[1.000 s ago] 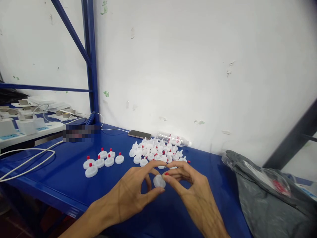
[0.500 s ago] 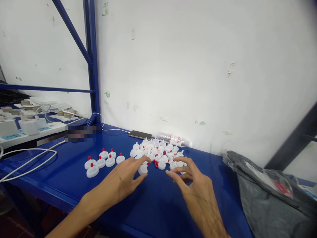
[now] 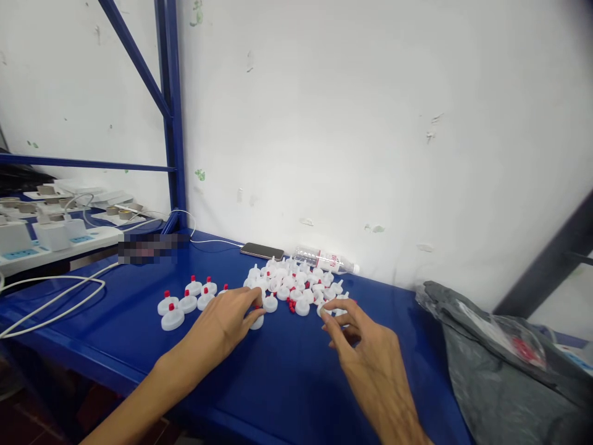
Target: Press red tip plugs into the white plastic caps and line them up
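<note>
My left hand [image 3: 234,312] is closed in a pinch at the red tip of a white nozzle lid [image 3: 256,322], which sits low over the blue table. To the right, my right hand [image 3: 356,337] has thumb and index fingertips brought together beside a white lid at the pile's front edge; what lies between them, if anything, is hidden. A pile of white nozzle lids [image 3: 282,281] spreads beyond both hands. Small red tip caps [image 3: 292,305] lie loose at its front. Left of my left hand stand several lids with red tips [image 3: 173,319], upright and partly hidden by the hand.
A phone [image 3: 262,251] on a white cable and a clear plastic bottle [image 3: 324,260] lie against the wall behind the pile. Grey plastic bags [image 3: 504,364] cover the table's right end. Power strips [image 3: 60,244] and white cables are at left, near a blue metal post [image 3: 174,123].
My left hand has moved left with a red-tipped lid, closing its fingers on the tip. My right thumb and index finger have come together near the pile's right front.
</note>
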`<state>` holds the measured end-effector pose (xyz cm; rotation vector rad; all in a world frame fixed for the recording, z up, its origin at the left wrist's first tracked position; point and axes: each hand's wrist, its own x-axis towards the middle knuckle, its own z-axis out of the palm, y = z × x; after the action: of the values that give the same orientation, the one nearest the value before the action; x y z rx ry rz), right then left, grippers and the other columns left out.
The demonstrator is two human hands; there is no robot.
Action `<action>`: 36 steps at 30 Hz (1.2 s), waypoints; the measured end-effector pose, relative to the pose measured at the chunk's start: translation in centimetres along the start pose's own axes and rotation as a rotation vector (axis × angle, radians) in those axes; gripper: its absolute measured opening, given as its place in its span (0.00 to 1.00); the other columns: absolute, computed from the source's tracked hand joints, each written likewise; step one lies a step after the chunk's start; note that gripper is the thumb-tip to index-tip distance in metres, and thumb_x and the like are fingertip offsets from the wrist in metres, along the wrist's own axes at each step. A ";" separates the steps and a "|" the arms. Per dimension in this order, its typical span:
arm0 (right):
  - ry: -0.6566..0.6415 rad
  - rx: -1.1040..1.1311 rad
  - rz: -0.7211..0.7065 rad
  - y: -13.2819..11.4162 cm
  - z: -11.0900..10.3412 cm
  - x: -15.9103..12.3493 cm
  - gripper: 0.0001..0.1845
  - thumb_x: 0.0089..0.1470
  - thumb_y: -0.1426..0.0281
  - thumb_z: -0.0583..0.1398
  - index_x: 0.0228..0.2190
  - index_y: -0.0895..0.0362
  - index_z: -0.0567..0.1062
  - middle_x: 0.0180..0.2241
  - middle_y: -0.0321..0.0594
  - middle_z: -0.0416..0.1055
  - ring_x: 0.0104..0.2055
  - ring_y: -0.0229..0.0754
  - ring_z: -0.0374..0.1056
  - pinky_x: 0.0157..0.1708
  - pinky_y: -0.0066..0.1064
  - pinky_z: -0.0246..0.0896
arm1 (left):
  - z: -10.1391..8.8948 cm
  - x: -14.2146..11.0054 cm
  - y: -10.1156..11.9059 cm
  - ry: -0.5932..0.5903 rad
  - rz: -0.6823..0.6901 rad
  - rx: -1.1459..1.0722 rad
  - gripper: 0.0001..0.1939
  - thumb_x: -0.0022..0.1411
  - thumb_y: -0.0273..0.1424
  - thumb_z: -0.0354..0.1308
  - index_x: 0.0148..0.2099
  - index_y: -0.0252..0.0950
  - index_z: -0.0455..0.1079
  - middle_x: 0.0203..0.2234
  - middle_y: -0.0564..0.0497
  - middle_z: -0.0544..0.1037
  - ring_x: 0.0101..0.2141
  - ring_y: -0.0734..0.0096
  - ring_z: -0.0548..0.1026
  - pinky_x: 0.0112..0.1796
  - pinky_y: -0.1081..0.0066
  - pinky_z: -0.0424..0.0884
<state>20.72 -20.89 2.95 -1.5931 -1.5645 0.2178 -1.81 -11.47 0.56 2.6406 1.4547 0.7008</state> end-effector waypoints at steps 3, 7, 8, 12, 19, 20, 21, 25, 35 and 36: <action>-0.008 -0.020 0.009 -0.1 -0.1 -0.1 0.11 0.60 0.57 0.55 0.37 0.46 0.75 0.26 0.31 0.76 0.26 0.40 0.73 0.26 0.28 0.63 | -0.6 0.1 -1.4 0.013 -0.059 0.012 0.05 0.64 0.29 0.54 0.35 0.39 0.70 0.32 0.51 0.76 0.34 0.62 0.74 0.34 0.67 0.64; -0.013 -0.047 0.018 -0.2 -0.1 -0.2 0.10 0.60 0.57 0.55 0.37 0.44 0.75 0.26 0.29 0.76 0.27 0.40 0.73 0.27 0.28 0.63 | -1.1 0.1 -4.3 0.029 -0.182 0.045 0.06 0.60 0.27 0.54 0.34 0.39 0.72 0.29 0.51 0.77 0.32 0.61 0.75 0.31 0.69 0.63; -0.014 -0.054 0.017 -0.2 -0.1 -0.2 0.10 0.60 0.57 0.55 0.37 0.44 0.75 0.27 0.29 0.77 0.27 0.40 0.74 0.27 0.28 0.63 | -1.2 0.0 -4.9 0.039 -0.206 0.049 0.07 0.60 0.27 0.53 0.37 0.40 0.72 0.29 0.52 0.77 0.31 0.60 0.76 0.30 0.69 0.63; -0.009 -0.073 0.012 -0.1 0.0 -0.1 0.11 0.61 0.57 0.54 0.37 0.44 0.75 0.26 0.30 0.77 0.26 0.40 0.74 0.25 0.27 0.62 | -1.5 -0.4 -4.9 0.161 -0.240 0.162 0.12 0.63 0.33 0.54 0.48 0.40 0.71 0.35 0.47 0.77 0.35 0.55 0.76 0.34 0.65 0.66; 0.003 -0.086 -0.029 0.0 0.1 0.0 0.13 0.61 0.58 0.54 0.38 0.47 0.76 0.25 0.33 0.76 0.26 0.41 0.75 0.26 0.27 0.64 | 0.1 -0.6 1.1 0.109 -0.040 0.132 0.19 0.71 0.36 0.45 0.61 0.39 0.61 0.44 0.44 0.70 0.38 0.60 0.75 0.35 0.66 0.71; -0.002 -0.090 -0.024 0.0 0.1 0.0 0.13 0.61 0.58 0.54 0.38 0.47 0.76 0.25 0.33 0.77 0.26 0.41 0.75 0.26 0.27 0.65 | 0.7 -0.6 1.4 0.055 -0.011 0.128 0.21 0.71 0.35 0.45 0.64 0.40 0.58 0.44 0.44 0.69 0.37 0.60 0.76 0.33 0.67 0.71; -0.008 -0.093 -0.019 -0.1 0.1 0.0 0.12 0.61 0.58 0.54 0.38 0.46 0.76 0.25 0.32 0.77 0.27 0.41 0.75 0.26 0.27 0.65 | 1.2 -0.5 1.6 0.011 0.007 0.131 0.22 0.71 0.35 0.46 0.65 0.40 0.55 0.45 0.44 0.69 0.36 0.60 0.76 0.31 0.68 0.71; -0.023 -0.106 -0.014 -0.2 0.1 0.0 0.10 0.61 0.59 0.54 0.38 0.44 0.75 0.26 0.30 0.77 0.28 0.41 0.75 0.27 0.27 0.64 | 2.3 -0.3 1.2 0.001 0.015 0.072 0.19 0.71 0.33 0.46 0.62 0.41 0.59 0.46 0.45 0.70 0.35 0.61 0.77 0.32 0.66 0.71; -0.201 -0.124 -0.185 -0.1 1.2 -0.5 0.23 0.54 0.59 0.64 0.52 0.45 0.71 0.44 0.34 0.77 0.35 0.43 0.74 0.39 0.35 0.67 | -0.1 -0.8 4.5 0.030 0.016 -0.687 0.04 0.64 0.34 0.58 0.38 0.42 0.75 0.30 0.58 0.80 0.30 0.71 0.76 0.28 0.74 0.66; -0.223 -0.133 -0.190 -0.2 1.1 -0.5 0.20 0.55 0.60 0.63 0.51 0.45 0.73 0.43 0.33 0.78 0.35 0.43 0.74 0.39 0.35 0.66 | -0.2 -1.0 4.8 0.025 0.015 -0.737 0.05 0.65 0.35 0.58 0.39 0.43 0.75 0.31 0.58 0.81 0.31 0.71 0.77 0.28 0.74 0.66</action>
<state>19.75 -20.82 2.17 -1.5503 -1.9263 0.1953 1.46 -15.00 1.58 2.0689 0.9216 1.0267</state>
